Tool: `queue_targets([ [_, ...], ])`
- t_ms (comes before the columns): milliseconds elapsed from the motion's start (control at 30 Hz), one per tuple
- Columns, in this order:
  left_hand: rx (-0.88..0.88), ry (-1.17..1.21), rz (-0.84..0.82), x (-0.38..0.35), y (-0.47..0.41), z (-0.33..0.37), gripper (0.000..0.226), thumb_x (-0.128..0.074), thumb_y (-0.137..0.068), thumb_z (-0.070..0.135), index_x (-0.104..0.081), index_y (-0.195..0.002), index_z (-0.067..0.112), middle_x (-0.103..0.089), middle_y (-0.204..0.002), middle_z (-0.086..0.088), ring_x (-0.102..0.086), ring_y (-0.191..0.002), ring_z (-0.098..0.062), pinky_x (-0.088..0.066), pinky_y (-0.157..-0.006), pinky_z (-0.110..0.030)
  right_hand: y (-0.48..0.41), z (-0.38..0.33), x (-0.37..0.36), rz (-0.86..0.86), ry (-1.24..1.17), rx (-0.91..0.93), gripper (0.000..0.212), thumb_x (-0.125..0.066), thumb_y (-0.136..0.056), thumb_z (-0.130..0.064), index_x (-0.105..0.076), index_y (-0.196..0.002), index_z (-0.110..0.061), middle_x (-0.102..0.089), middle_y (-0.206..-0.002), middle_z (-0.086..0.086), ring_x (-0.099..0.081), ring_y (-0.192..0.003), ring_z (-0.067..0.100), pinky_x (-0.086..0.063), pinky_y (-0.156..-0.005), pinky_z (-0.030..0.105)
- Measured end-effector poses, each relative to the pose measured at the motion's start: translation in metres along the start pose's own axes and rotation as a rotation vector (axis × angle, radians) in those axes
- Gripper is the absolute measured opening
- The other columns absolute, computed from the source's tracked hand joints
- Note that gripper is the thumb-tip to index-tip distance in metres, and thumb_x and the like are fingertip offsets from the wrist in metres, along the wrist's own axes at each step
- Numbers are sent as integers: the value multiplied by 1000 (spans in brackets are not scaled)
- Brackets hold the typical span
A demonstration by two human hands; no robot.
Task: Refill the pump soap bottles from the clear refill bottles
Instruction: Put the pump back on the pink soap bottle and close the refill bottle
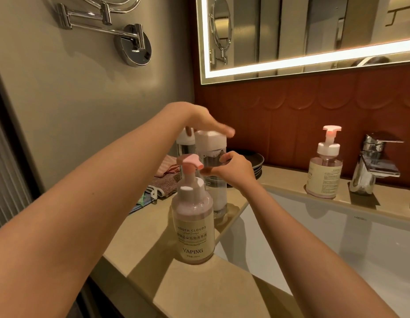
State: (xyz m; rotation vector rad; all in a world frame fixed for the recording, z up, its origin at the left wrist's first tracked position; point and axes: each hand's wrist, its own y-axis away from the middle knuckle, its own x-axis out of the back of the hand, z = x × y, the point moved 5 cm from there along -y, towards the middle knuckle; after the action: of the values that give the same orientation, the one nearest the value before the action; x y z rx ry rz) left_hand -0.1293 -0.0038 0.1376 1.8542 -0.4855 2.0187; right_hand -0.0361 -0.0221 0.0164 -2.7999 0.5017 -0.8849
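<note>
There are two pump bottles and two clear refill bottles. The near pump bottle [193, 228], with pink head and a cream label, stands on the counter [139, 237] close to its front corner and just beside the edge of the sink [314, 228]. Directly behind it stands the front refill bottle [213, 180], partly hidden by the pump. The right hand [232, 172] grips its body with curled fingers. The left hand [206, 123] lies over its white cap [211, 137] with the fingers stretched flat and blurred. The back refill bottle [184, 145] stands just to the left, touching or nearly so. Folded cloths [164, 181] lie left of the bottles, and a stack of dark plates [255, 162] is right behind the right hand. The far pump bottle [325, 171] stands well apart, beyond the sink, beside the chrome faucet [374, 164].
</note>
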Motion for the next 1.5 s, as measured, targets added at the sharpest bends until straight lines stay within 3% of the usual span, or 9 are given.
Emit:
queue_targets([
  [200,-43,-165,-141,-3,7,-5,54,-57,-88,7,-40,-136,25,-48,-127,-7,-45,-110,-20,-41,-77,-26,0,-3,-1,-9,12,16,75,-81,-61,-51,-52,-121,-15,-57,-111,-3,-54,-100,15,-49,-87,35],
  [333,-45,22,-162,-12,5,-10,47,-56,-91,31,-39,-134,29,-47,-121,-1,-53,-96,-15,-43,-62,-24,-2,-2,0,-6,23,28,70,-81,-62,-49,-54,-117,-15,-56,-106,-4,-54,-98,14,-50,-84,33],
  [733,-153,98,-205,-13,8,-17,59,-56,-90,8,-32,-137,34,-42,-121,-3,-39,-110,-20,-42,-86,-36,-3,-7,1,-105,-38,20,74,-85,-59,-38,-55,-121,-10,-60,-114,3,-58,-104,20,-52,-89,43],
  [933,-37,761,23,-39,17,-54,105,-64,-85,25,23,-144,30,-17,-155,-12,-36,-133,-30,-34,-107,-43,-1,-9,-8,-70,-97,-50,73,-83,-64,-35,-50,-124,-11,-56,-118,3,-55,-93,15,-56,-79,38],
  [1100,144,1019,118,-106,34,-95,82,-63,-86,21,-11,-149,21,-35,-146,-18,-51,-119,-33,-42,-101,-49,3,-19,-32,-167,-243,-149,71,-77,-75,-21,-37,-133,-8,-48,-128,10,-50,-106,21,-48,-69,27],
  [1233,160,1005,193,-123,32,-105,84,-70,-80,19,-20,-147,19,-40,-140,1,-48,-123,-24,-43,-101,-46,7,-26,-47,-287,-328,-241,46,-60,-89,-14,-43,-130,1,-56,-100,11,-51,-76,14,-39,-51,18],
  [1300,207,892,330,-121,32,-109,93,-78,-72,28,-22,-145,14,-41,-141,-3,-47,-125,-25,-42,-103,-44,6,-28,-50,-299,-370,-263,32,-49,-95,-11,-49,-125,2,-56,-85,9,-51,-69,13,-44,-56,19],
  [1400,267,870,499,-126,29,-121,90,-83,-65,30,-32,-137,14,-48,-136,-6,-50,-121,-25,-44,-99,-44,5,-26,-53,-348,-399,-241,21,-49,-96,-13,-59,-110,-2,-60,-109,20,-58,-101,27,-47,-87,34],
  [1500,319,878,544,-128,21,-136,81,-80,-70,26,-32,-134,13,-49,-133,-9,-50,-119,-27,-45,-98,-43,-1,-13,-50,-323,-371,-270,15,-52,-94,-12,-59,-104,-5,-61,-94,10,-56,-81,19,-47,-73,30],
])
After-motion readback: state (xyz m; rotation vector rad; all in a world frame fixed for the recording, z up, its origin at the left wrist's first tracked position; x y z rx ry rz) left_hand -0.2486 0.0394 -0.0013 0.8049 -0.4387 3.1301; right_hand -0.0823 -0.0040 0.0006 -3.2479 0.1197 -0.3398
